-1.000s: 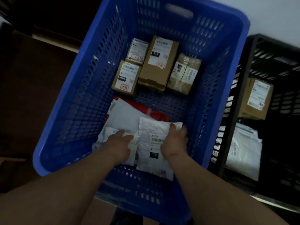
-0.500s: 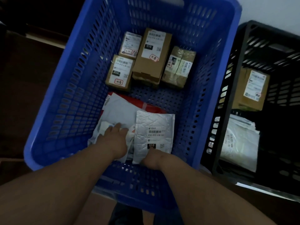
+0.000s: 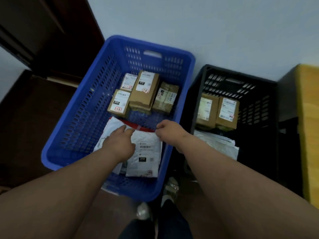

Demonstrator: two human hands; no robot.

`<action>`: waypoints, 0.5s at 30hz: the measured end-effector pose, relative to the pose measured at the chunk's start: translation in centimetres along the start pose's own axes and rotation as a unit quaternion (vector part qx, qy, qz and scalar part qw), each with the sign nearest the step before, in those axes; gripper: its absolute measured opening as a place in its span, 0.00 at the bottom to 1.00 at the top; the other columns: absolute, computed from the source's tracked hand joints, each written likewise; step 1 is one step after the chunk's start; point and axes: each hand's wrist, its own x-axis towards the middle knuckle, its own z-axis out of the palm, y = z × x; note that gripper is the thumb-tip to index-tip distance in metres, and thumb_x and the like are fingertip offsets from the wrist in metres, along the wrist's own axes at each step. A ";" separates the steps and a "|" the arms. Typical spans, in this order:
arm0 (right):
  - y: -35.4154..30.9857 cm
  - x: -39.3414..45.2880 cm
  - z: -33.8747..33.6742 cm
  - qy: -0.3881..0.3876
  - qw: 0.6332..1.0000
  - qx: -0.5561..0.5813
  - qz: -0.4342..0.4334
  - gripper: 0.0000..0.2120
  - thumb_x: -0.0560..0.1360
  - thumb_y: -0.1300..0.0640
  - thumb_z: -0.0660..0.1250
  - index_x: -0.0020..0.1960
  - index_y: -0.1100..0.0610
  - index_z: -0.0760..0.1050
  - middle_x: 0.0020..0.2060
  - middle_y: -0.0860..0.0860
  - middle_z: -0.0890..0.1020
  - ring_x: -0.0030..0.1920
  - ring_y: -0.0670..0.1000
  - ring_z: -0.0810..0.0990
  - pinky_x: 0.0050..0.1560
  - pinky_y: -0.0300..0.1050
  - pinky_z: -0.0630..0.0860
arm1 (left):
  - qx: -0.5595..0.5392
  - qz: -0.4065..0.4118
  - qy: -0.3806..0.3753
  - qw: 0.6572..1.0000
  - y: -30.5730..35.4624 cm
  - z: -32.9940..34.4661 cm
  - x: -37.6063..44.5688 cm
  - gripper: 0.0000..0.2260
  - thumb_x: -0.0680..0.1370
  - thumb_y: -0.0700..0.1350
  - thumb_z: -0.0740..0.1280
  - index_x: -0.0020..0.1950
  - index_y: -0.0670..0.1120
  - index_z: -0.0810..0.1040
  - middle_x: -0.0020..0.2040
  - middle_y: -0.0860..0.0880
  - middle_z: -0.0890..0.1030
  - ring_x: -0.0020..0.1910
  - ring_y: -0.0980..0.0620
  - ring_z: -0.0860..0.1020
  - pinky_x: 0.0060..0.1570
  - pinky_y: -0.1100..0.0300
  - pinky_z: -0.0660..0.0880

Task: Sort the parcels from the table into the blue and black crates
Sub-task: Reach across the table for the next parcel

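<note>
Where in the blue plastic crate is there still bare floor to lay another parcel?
In the blue plastic crate, bare floor shows along the left wall, beside the brown cardboard boxes and white padded mailers. A narrow strip lies between boxes and mailers. The right side is crowded, with both hands over the mailers.

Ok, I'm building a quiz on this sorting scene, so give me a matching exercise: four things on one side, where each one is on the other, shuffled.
Things:
1. white padded mailer
2. two brown boxes side by side
3. red mailer
4. yellow-topped table

Places:
A. far end of the black crate
B. right of the black crate
C. near end of the blue crate, on top of the pile
D. blue crate, mostly buried under white mailers

Pairs: 1-C, 2-A, 3-D, 4-B
</note>
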 end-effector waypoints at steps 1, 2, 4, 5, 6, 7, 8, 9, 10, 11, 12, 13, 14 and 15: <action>0.6 -1.5 -0.7 0.013 1.000 0.006 0.001 0.15 0.79 0.60 0.62 0.63 0.66 0.74 0.59 0.60 0.79 0.58 0.58 0.78 0.62 0.55 0.75 | 0.001 0.010 0.002 1.000 0.7 -0.5 -0.7 0.29 0.80 0.52 0.62 0.78 0.52 0.56 0.80 0.47 0.50 0.77 0.46 0.53 0.74 0.48 0.57; 1.3 -3.2 -1.3 0.024 1.000 0.013 0.007 0.15 0.79 0.59 0.63 0.64 0.64 0.74 0.60 0.58 0.78 0.60 0.58 0.77 0.63 0.54 0.74 | 0.003 0.021 0.004 1.000 1.3 -1.0 -1.4 0.29 0.80 0.52 0.62 0.78 0.52 0.56 0.80 0.47 0.51 0.77 0.46 0.53 0.74 0.49 0.57; 2.9 -6.7 -2.4 0.045 0.998 0.023 0.023 0.15 0.79 0.58 0.63 0.65 0.61 0.73 0.62 0.58 0.77 0.61 0.57 0.76 0.64 0.52 0.74 | 0.009 0.042 0.011 0.999 2.8 -1.7 -3.0 0.28 0.79 0.52 0.62 0.78 0.52 0.58 0.79 0.47 0.53 0.76 0.46 0.56 0.73 0.50 0.59; 3.9 -8.6 -2.8 0.053 0.998 0.024 0.030 0.16 0.80 0.58 0.63 0.66 0.61 0.72 0.63 0.58 0.77 0.62 0.57 0.76 0.64 0.50 0.73 | 0.012 0.051 0.015 0.998 3.7 -2.1 -3.9 0.28 0.79 0.53 0.63 0.77 0.52 0.58 0.79 0.47 0.54 0.75 0.45 0.58 0.72 0.50 0.60; 4.8 -10.4 -3.2 0.057 0.998 0.018 0.036 0.17 0.80 0.58 0.62 0.67 0.62 0.72 0.63 0.59 0.76 0.62 0.57 0.76 0.62 0.46 0.73 | 0.014 0.060 0.015 0.998 4.6 -2.3 -4.9 0.29 0.79 0.53 0.63 0.78 0.51 0.58 0.78 0.47 0.55 0.75 0.44 0.59 0.72 0.49 0.62; 5.7 -12.3 -3.6 0.059 0.997 0.008 0.040 0.17 0.80 0.59 0.62 0.67 0.63 0.71 0.64 0.59 0.76 0.60 0.55 0.75 0.57 0.43 0.71 | 0.018 0.071 0.012 0.997 5.4 -2.5 -6.1 0.29 0.79 0.53 0.63 0.78 0.51 0.58 0.78 0.47 0.55 0.75 0.44 0.60 0.71 0.48 0.62; 6.6 -14.0 -3.9 0.063 0.997 -0.002 0.043 0.16 0.81 0.59 0.61 0.67 0.64 0.71 0.64 0.60 0.75 0.57 0.54 0.74 0.54 0.42 0.70 | 0.025 0.086 0.010 0.996 6.4 -2.8 -7.3 0.29 0.78 0.54 0.63 0.78 0.51 0.58 0.78 0.47 0.55 0.74 0.43 0.60 0.71 0.48 0.63; 7.5 -15.7 -4.3 0.068 0.997 -0.002 0.048 0.16 0.81 0.59 0.61 0.66 0.64 0.72 0.64 0.60 0.75 0.56 0.53 0.74 0.53 0.44 0.69 | 0.032 0.104 0.008 0.994 7.4 -3.0 -8.5 0.29 0.78 0.54 0.63 0.77 0.51 0.60 0.78 0.46 0.56 0.74 0.43 0.61 0.70 0.47 0.64; 8.4 -17.3 -4.7 0.072 0.996 0.005 0.054 0.16 0.81 0.58 0.61 0.67 0.63 0.72 0.64 0.59 0.75 0.57 0.54 0.74 0.54 0.45 0.70 | 0.038 0.120 0.010 0.992 8.5 -3.1 -9.6 0.28 0.78 0.54 0.63 0.76 0.50 0.61 0.77 0.46 0.58 0.73 0.43 0.62 0.69 0.47 0.65; 9.3 -18.9 -5.1 0.080 0.995 0.011 0.061 0.17 0.81 0.57 0.62 0.68 0.62 0.71 0.65 0.58 0.75 0.59 0.55 0.74 0.57 0.46 0.71 | 0.040 0.133 0.014 0.990 9.7 -3.2 -10.6 0.27 0.78 0.54 0.63 0.75 0.49 0.63 0.77 0.46 0.59 0.72 0.43 0.64 0.69 0.47 0.66; 10.1 -20.5 -5.6 0.091 0.993 0.016 0.068 0.18 0.81 0.56 0.62 0.69 0.61 0.70 0.66 0.57 0.74 0.60 0.54 0.74 0.58 0.46 0.71 | 0.044 0.144 0.020 0.988 11.0 -3.3 -11.5 0.27 0.78 0.54 0.63 0.75 0.49 0.63 0.76 0.46 0.60 0.71 0.43 0.65 0.68 0.47 0.67; 10.9 -22.0 -6.0 0.104 0.992 0.023 0.074 0.19 0.81 0.55 0.62 0.70 0.59 0.70 0.66 0.56 0.74 0.60 0.54 0.74 0.58 0.46 0.71 | 0.047 0.154 0.024 0.987 12.4 -3.4 -12.3 0.28 0.78 0.54 0.64 0.76 0.49 0.62 0.76 0.46 0.61 0.71 0.43 0.66 0.68 0.48 0.67; 11.9 -23.4 -6.6 0.117 0.990 0.034 0.077 0.19 0.81 0.55 0.63 0.70 0.59 0.70 0.65 0.55 0.74 0.60 0.54 0.75 0.59 0.46 0.72 | 0.047 0.164 0.022 0.985 13.9 -3.3 -13.2 0.29 0.79 0.53 0.64 0.77 0.48 0.60 0.76 0.45 0.61 0.70 0.43 0.66 0.68 0.49 0.68; 13.0 -24.8 -7.0 0.133 0.987 0.044 0.079 0.19 0.81 0.55 0.63 0.70 0.58 0.70 0.65 0.55 0.74 0.60 0.54 0.75 0.60 0.47 0.73 | 0.046 0.173 0.018 0.984 15.5 -3.1 -13.9 0.29 0.79 0.53 0.64 0.77 0.48 0.59 0.76 0.45 0.61 0.70 0.43 0.67 0.68 0.49 0.68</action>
